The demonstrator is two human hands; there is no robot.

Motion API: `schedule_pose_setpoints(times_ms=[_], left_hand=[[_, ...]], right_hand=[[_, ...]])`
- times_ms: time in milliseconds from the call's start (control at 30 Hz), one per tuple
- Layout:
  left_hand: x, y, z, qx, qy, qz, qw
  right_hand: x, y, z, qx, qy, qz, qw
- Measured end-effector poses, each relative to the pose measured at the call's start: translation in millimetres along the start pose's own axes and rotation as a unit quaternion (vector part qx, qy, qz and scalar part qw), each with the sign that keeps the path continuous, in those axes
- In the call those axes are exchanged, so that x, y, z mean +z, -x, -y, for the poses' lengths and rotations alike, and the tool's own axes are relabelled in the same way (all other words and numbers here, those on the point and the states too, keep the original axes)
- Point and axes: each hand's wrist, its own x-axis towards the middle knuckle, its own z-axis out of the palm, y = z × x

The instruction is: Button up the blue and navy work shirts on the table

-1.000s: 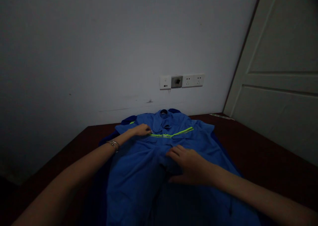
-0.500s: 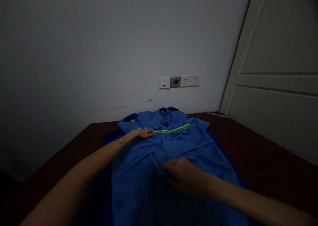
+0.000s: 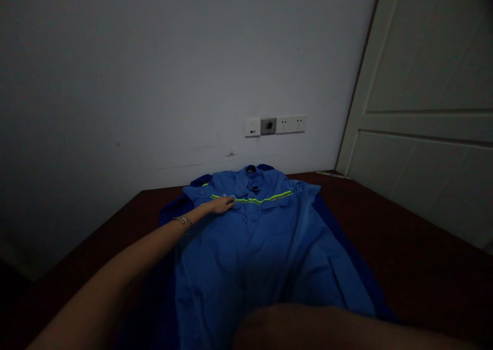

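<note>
A light blue work jacket (image 3: pixel 265 232) with a yellow-green stripe across the chest lies spread out, collar toward the wall. Under it a darker blue garment (image 3: pixel 342 242) shows along both sides. My left hand (image 3: pixel 223 205) rests flat on the jacket's chest by the stripe, fingers stretched out; a bracelet is on that wrist. Low in the picture, my right hand (image 3: pixel 265 327) is over the lower front of the jacket, dark and blurred. Its fingers are hidden, so whether cloth is in them cannot be seen.
The garments lie on a dark red-brown surface (image 3: pixel 385 227) against a pale wall (image 3: pixel 154 83). Sockets and a switch (image 3: pixel 275 125) are set low in the wall. A white panelled door (image 3: pixel 431 98) stands at the right.
My right hand has moved down toward me from the jacket's middle front, and the front now lies flatter there. My left hand stays on the chest.
</note>
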Motion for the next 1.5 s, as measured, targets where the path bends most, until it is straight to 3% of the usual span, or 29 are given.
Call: schedule_pose_setpoints(times_ms=[67, 133, 233, 333, 433, 633, 767, 900, 1267, 1500], left_hand=[[-7.3, 17, -1, -0.025, -0.007, -0.041, 0.999], [-16.9, 42, -1, -0.057, -0.029, -0.076, 0.995], [-32.9, 88, -2, -0.086, -0.070, -0.086, 0.990], [-44.7, 137, -7, -0.128, -0.090, -0.042, 0.987], [-45.9, 180, -20, -0.174, -0.074, 0.024, 0.982], [-16.7, 235, -63, -0.228, 0.156, 0.164, 0.947], [2.9, 245, -88, -0.235, 0.214, 0.178, 0.931], [10.2, 241, -100, -0.244, 0.206, 0.173, 0.932], [21.0, 229, -104, -0.278, 0.223, 0.185, 0.916], [18.0, 241, -103, -0.261, 0.171, 0.166, 0.936]], right_hand=[[-15, 21, -6, 0.077, -0.040, -0.122, 0.989], [-27, 44, -23, 0.185, -0.048, -0.236, 0.953], [-36, 83, -63, 0.288, 0.016, -0.305, 0.907], [-32, 122, -95, 0.362, 0.102, -0.341, 0.862], [-20, 147, -107, 0.413, 0.134, -0.327, 0.840], [5, 138, -94, 0.489, 0.202, -0.263, 0.807], [8, 120, -88, 0.497, 0.220, -0.210, 0.813], [9, 112, -89, 0.500, 0.222, -0.180, 0.817], [30, 109, -90, 0.485, 0.221, -0.201, 0.822], [28, 111, -91, 0.465, 0.217, -0.205, 0.833]])
